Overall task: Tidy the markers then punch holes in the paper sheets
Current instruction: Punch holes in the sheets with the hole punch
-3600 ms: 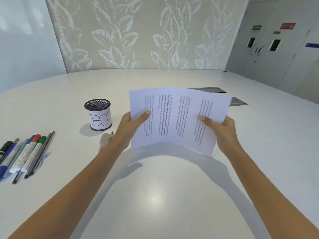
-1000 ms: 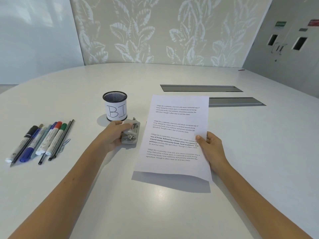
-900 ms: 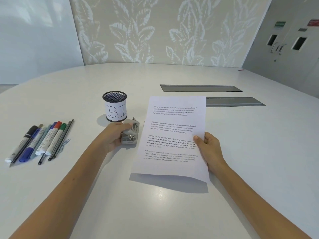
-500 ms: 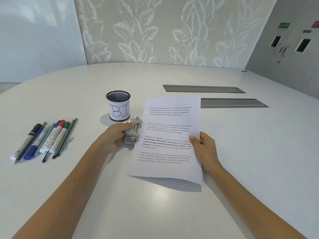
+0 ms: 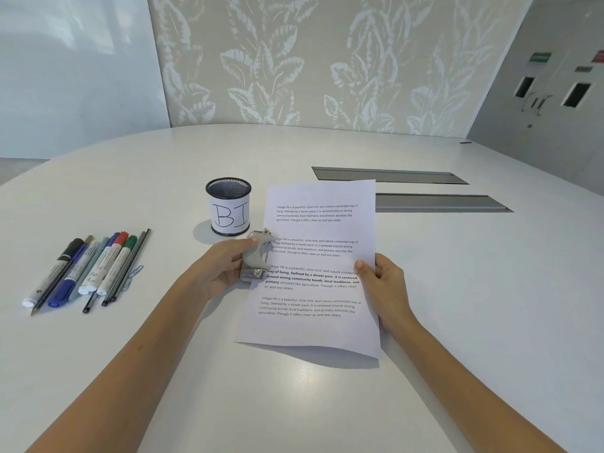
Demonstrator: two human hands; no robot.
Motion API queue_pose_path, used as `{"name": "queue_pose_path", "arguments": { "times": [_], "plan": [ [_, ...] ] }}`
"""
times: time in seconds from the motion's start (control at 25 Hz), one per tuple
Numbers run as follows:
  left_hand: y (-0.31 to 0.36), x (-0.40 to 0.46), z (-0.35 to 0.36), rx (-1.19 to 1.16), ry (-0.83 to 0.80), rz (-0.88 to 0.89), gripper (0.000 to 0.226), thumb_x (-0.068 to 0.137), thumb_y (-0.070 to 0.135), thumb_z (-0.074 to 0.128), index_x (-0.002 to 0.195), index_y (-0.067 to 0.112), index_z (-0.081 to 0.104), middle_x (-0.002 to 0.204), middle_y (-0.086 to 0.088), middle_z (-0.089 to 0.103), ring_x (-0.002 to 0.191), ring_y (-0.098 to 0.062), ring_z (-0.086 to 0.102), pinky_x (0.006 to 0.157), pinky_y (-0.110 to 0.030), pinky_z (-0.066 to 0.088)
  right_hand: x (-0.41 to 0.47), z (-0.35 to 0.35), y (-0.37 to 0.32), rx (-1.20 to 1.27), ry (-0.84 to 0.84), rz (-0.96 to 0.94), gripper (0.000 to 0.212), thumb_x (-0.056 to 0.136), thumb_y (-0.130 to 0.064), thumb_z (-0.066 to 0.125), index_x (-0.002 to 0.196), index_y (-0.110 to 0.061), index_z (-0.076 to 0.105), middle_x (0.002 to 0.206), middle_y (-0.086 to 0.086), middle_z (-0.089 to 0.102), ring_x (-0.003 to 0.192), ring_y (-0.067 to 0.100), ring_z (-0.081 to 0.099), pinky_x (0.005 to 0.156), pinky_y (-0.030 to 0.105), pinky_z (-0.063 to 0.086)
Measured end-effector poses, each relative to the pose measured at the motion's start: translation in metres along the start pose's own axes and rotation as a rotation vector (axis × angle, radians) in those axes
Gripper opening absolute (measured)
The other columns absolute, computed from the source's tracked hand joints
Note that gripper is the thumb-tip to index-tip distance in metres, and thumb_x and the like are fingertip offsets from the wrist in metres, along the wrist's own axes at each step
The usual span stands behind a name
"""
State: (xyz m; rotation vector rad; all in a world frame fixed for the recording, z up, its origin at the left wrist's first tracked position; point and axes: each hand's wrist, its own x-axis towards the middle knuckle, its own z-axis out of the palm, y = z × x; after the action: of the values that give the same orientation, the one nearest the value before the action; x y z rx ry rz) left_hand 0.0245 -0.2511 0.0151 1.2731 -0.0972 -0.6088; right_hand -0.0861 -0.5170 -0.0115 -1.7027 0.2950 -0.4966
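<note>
The left hand [image 5: 225, 266] grips a small metal hole punch [image 5: 256, 256] near the middle of the table [image 5: 457, 289], fingers curled round its lever, while the right hand [image 5: 384, 282] pinches the right edge of the paper sheets [image 5: 320, 266], thumb on top, holding them slightly off the surface so the near edge casts a shadow. The left edge of the sheets sits in or just at the punch's slot; how deep it reaches cannot be told. The likeliest fault from here is a crooked or shallow punch: the sheets are held by one edge only and could slip or fan apart as the lever comes down, leaving holes off-line or through only some of them. The punch is also tilted in the hand, not flat on the table, so it may twist under pressure. Just behind the punch stands a black mesh pen cup [image 5: 228, 206] labelled "BI"; nothing can be seen standing in it. The markers [image 5: 88, 268] lie in a neat row towards the left edge of the table, well apart from the cup, with a paper clip [image 5: 135, 273] beside them, so the tidying may not be finished.
</note>
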Motion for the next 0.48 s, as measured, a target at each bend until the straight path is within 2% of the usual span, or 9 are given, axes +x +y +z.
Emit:
{"name": "queue_pose_path", "arguments": {
  "times": [0.16,0.32,0.44,0.48],
  "plan": [
    [-0.001,0.000,0.007,-0.027,-0.013,-0.019,0.031,0.092,0.023,0.059,0.117,0.005,0.063,0.085,-0.013,0.067,0.051,-0.024,0.062,0.048,-0.027,0.053,-0.001,-0.005,-0.003,0.035,-0.002,0.009,0.013,0.092,-0.015,0.058,0.088,-0.020,0.070,0.090,0.008,0.076,0.082,0.027,0.070,0.078,0.048,0.056],
    [-0.001,0.001,0.018,-0.040,0.008,-0.042,0.020,0.093,0.022,0.056,0.102,0.009,0.068,0.068,-0.011,0.070,0.051,-0.025,0.058,0.044,-0.025,0.051,-0.003,-0.012,-0.009,0.064,-0.015,0.019,0.019,0.092,-0.013,0.058,0.087,-0.024,0.072,0.090,0.003,0.077,0.081,0.023,0.072,0.075,0.040,0.058],
    [-0.001,0.000,0.026,-0.023,-0.004,0.009,0.023,0.094,0.021,0.055,0.103,0.010,0.072,0.069,-0.011,0.069,0.049,-0.025,0.054,0.040,-0.021,0.046,-0.006,-0.020,-0.013,0.086,-0.026,0.034,0.017,0.093,-0.012,0.058,0.091,-0.020,0.072,0.090,0.004,0.077,0.080,0.022,0.073,0.068,0.034,0.059],
    [-0.002,-0.001,0.029,-0.017,-0.002,0.031,0.022,0.094,0.021,0.056,0.098,0.010,0.074,0.067,-0.010,0.069,0.047,-0.025,0.055,0.038,-0.020,0.044,-0.007,-0.023,-0.015,0.095,-0.030,0.042,0.015,0.093,-0.011,0.058,0.093,-0.017,0.072,0.089,0.004,0.078,0.078,0.021,0.073,0.065,0.031,0.058]
  ]
}}
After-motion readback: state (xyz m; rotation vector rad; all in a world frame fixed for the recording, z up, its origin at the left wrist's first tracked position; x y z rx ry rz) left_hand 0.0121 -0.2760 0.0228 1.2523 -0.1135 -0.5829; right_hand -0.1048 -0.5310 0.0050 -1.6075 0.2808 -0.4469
